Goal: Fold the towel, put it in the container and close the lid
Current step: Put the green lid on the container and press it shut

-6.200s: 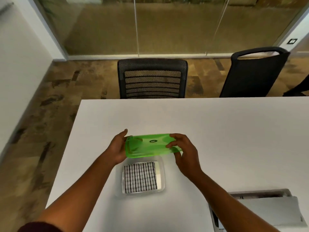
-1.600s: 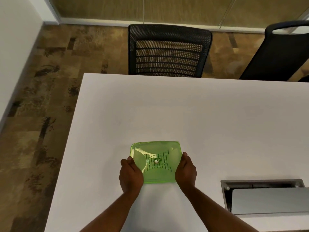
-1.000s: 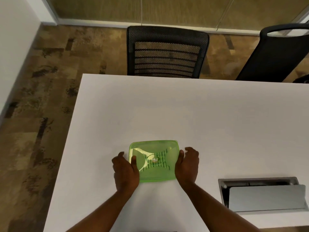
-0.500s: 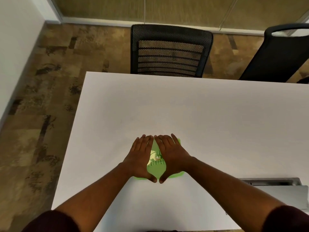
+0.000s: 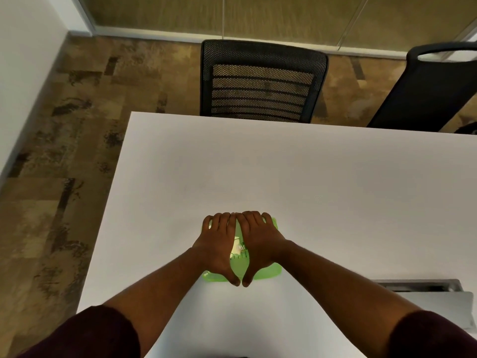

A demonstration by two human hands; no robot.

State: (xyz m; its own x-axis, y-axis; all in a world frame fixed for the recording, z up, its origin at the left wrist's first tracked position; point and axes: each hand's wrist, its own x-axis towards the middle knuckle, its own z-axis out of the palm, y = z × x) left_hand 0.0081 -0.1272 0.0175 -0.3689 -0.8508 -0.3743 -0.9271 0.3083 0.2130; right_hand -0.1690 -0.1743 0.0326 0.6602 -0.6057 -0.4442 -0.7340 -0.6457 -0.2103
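Observation:
A translucent green lid (image 5: pixel 240 262) lies on top of the clear container on the white table (image 5: pixel 284 171). Both palms press flat on it, side by side. My left hand (image 5: pixel 218 245) covers the lid's left half and my right hand (image 5: pixel 259 242) covers its right half, thumbs meeting at the near edge. Fingers curl over the far rim. A strip of the black-and-white checked towel (image 5: pixel 238 257) shows through the lid between the hands. The container body is hidden under lid and hands.
A recessed grey cable box with a raised flap (image 5: pixel 428 298) sits in the table at the right. Two black office chairs (image 5: pixel 260 81) (image 5: pixel 433 89) stand beyond the far edge. The table's left edge drops to carpet.
My hands went from holding the lid's sides to lying flat on top of it. In the last half second the fingers curled down over the far rim.

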